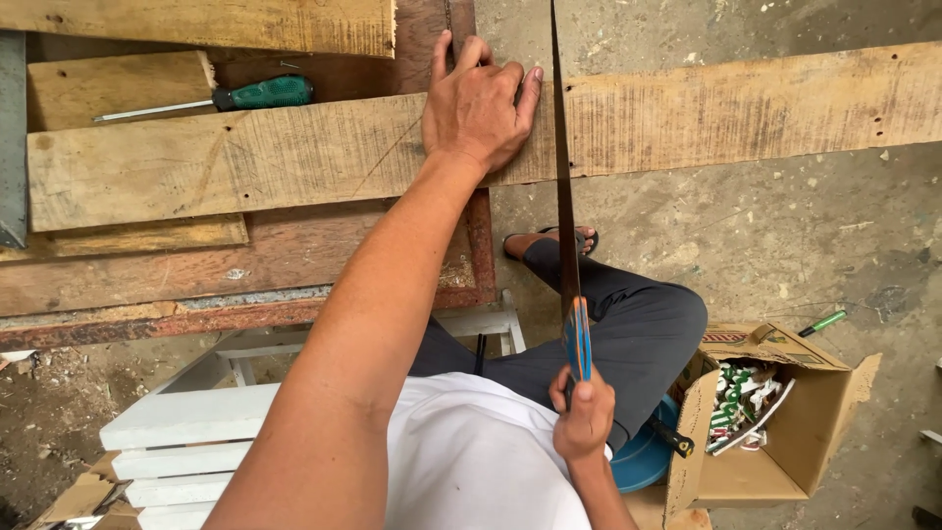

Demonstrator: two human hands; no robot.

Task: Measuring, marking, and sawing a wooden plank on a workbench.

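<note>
My left hand (478, 103) presses flat on a long pale wooden plank (294, 157) that lies across a reddish worktable (294, 250) and juts out to the right over the floor. My right hand (585, 417) grips the blue handle of a hand saw (565, 196). Its thin blade runs straight up the view and crosses the plank just right of my left fingers. My knee in dark trousers (638, 329) and my sandalled foot (554, 240) show below the plank.
A green-handled screwdriver (221, 98) lies on boards at the table's back left. An open cardboard box (785, 422) with packets stands on the concrete floor at right, a green pen (822, 322) beside it. White slatted furniture (186, 442) sits lower left.
</note>
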